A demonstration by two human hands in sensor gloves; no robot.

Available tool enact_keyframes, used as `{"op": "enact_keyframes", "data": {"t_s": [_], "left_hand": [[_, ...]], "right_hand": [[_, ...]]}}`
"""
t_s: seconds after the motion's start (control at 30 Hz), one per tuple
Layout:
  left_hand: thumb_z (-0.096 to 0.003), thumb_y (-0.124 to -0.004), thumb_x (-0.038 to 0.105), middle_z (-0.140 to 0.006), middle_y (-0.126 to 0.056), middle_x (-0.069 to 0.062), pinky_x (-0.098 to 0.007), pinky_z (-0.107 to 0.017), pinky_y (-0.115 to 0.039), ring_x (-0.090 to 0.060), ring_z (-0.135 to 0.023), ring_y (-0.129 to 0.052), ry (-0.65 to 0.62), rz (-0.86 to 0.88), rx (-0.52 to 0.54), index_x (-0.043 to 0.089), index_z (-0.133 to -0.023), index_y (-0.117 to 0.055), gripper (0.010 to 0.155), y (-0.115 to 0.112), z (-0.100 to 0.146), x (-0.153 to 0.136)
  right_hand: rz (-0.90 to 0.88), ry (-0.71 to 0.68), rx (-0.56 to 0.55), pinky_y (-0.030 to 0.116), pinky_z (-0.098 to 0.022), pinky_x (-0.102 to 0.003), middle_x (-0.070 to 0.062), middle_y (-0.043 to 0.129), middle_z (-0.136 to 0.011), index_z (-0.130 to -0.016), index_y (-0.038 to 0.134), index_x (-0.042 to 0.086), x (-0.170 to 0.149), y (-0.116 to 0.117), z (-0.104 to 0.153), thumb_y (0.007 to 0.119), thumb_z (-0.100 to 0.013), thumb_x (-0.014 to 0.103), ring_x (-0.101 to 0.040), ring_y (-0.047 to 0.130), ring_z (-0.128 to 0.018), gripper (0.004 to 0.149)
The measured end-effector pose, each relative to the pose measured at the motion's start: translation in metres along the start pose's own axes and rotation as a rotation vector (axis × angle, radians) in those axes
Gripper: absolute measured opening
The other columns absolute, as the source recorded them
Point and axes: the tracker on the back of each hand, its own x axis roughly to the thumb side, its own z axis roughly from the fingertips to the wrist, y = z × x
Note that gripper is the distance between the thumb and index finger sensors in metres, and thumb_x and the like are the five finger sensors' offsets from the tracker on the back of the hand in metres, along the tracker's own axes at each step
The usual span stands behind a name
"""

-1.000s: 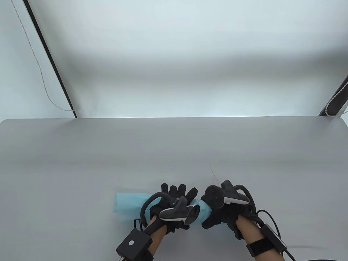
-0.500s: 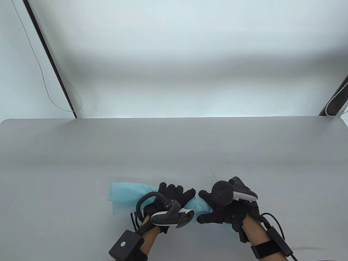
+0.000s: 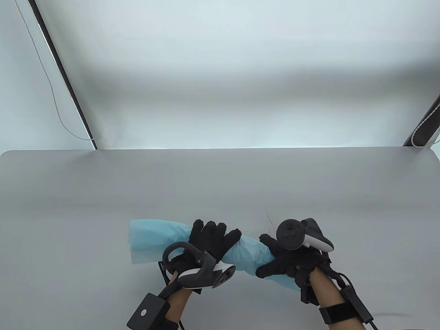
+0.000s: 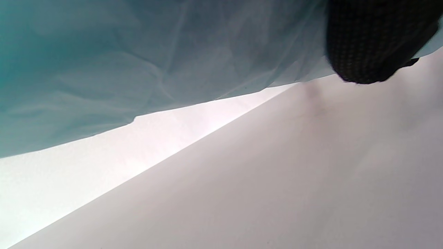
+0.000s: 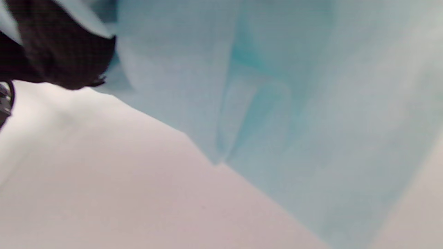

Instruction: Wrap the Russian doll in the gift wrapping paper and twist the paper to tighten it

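Lower centre of table view: blue paper (image 3: pixel 245 254) rolled into tube, doll hidden inside. Left hand (image 3: pixel 209 242) curls round tube's middle; right hand (image 3: pixel 285 263) grips right end. Step: twisting. Next likely: turn hands opposite ways.

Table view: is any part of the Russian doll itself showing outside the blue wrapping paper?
No: only the blue wrapping paper shows between the left hand and right hand.

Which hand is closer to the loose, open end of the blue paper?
Left. The left hand grips the blue paper right beside its loose open end; the right hand grips farther along, at the opposite end.
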Motion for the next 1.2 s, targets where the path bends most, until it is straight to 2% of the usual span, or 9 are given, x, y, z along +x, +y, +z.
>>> {"op": "enact_keyframes", "data": {"t_s": [0.17, 0.33, 0.4, 0.47, 0.6, 0.8, 1.0, 1.1, 1.2], "left_hand": [[-0.0348, -0.097, 0.067, -0.119, -0.059, -0.007, -0.072, -0.074, -0.051, -0.038, -0.107, -0.069, -0.005, -0.028, -0.005, 0.034, -0.114, -0.019, 0.116, 0.000, -0.002, 0.005], [-0.0350, -0.096, 0.068, -0.118, -0.060, -0.009, -0.072, -0.073, -0.053, -0.038, -0.105, -0.071, 0.008, -0.019, -0.021, 0.033, -0.114, -0.020, 0.115, 0.000, -0.003, 0.007], [-0.0353, -0.096, 0.068, -0.118, -0.060, -0.009, -0.072, -0.073, -0.053, -0.039, -0.105, -0.071, 0.023, 0.003, -0.025, 0.032, -0.114, -0.020, 0.115, -0.001, -0.004, 0.006], [-0.0352, -0.096, 0.068, -0.118, -0.060, -0.009, -0.072, -0.073, -0.053, -0.039, -0.105, -0.071, 0.020, 0.017, -0.032, 0.032, -0.114, -0.020, 0.115, 0.000, -0.004, 0.005], [-0.0351, -0.095, 0.069, -0.118, -0.061, -0.009, -0.072, -0.073, -0.053, -0.039, -0.104, -0.072, 0.023, 0.046, -0.035, 0.032, -0.115, -0.021, 0.115, -0.002, -0.005, 0.006], [-0.0350, -0.095, 0.068, -0.118, -0.061, -0.009, -0.072, -0.073, -0.053, -0.039, -0.104, -0.072, 0.023, 0.046, -0.047, 0.032, -0.115, -0.021, 0.115, -0.001, -0.005, 0.007], [-0.0349, -0.095, 0.068, -0.118, -0.062, -0.009, -0.072, -0.073, -0.053, -0.039, -0.104, -0.072, 0.026, 0.041, -0.088, 0.033, -0.115, -0.021, 0.115, -0.006, -0.003, 0.005], [-0.0350, -0.095, 0.069, -0.118, -0.062, -0.009, -0.071, -0.073, -0.054, -0.039, -0.104, -0.073, 0.042, 0.045, -0.118, 0.033, -0.115, -0.021, 0.114, -0.011, -0.005, 0.004], [-0.0354, -0.094, 0.069, -0.118, -0.061, -0.010, -0.072, -0.073, -0.052, -0.039, -0.105, -0.072, 0.071, 0.063, -0.190, 0.035, -0.114, -0.019, 0.113, -0.014, -0.010, -0.004]], "right_hand": [[0.228, 0.128, -0.048, 0.078, -0.060, -0.049, 0.002, 0.092, -0.076, -0.122, 0.044, 0.002, 0.019, 0.010, -0.009, 0.096, -0.042, 0.063, -0.014, 0.089, -0.054, 0.113], [0.206, 0.149, -0.184, 0.079, -0.057, -0.049, 0.007, 0.092, -0.059, -0.099, 0.080, 0.024, 0.021, 0.014, -0.012, 0.097, -0.051, 0.054, -0.014, 0.087, -0.044, 0.059], [0.124, 0.131, -0.266, 0.072, -0.066, -0.058, 0.001, 0.092, -0.069, -0.090, 0.087, 0.028, 0.019, 0.016, -0.011, 0.096, -0.054, 0.046, -0.023, 0.089, -0.059, 0.042], [0.102, 0.099, -0.256, 0.057, -0.076, -0.069, -0.028, 0.065, -0.118, -0.091, 0.086, 0.027, 0.017, 0.017, -0.009, 0.094, -0.056, 0.040, -0.049, 0.068, -0.102, 0.038], [0.017, 0.010, -0.215, 0.070, -0.074, -0.062, -0.024, 0.083, -0.112, -0.091, 0.085, 0.021, 0.009, 0.017, -0.010, 0.087, -0.059, 0.022, -0.048, 0.085, -0.098, 0.032], [0.061, 0.012, -0.158, 0.088, -0.051, -0.043, -0.013, 0.101, -0.086, -0.101, 0.074, 0.021, 0.008, 0.018, -0.012, 0.080, -0.063, 0.026, -0.018, 0.105, -0.055, 0.039], [0.239, -0.003, -0.271, 0.086, -0.041, -0.037, 0.010, 0.095, -0.054, -0.100, 0.072, 0.015, 0.015, 0.028, -0.018, 0.086, -0.051, 0.054, -0.005, 0.094, -0.034, 0.064], [0.260, -0.017, -0.321, 0.086, -0.041, -0.037, 0.012, 0.093, -0.056, -0.101, 0.071, 0.014, 0.016, 0.030, -0.019, 0.089, -0.045, 0.062, -0.004, 0.092, -0.035, 0.076], [0.159, -0.085, -0.212, 0.078, -0.063, -0.047, -0.002, 0.084, -0.087, -0.118, 0.044, 0.004, 0.016, 0.027, -0.017, 0.081, -0.049, 0.067, -0.016, 0.090, -0.066, 0.100]]}}
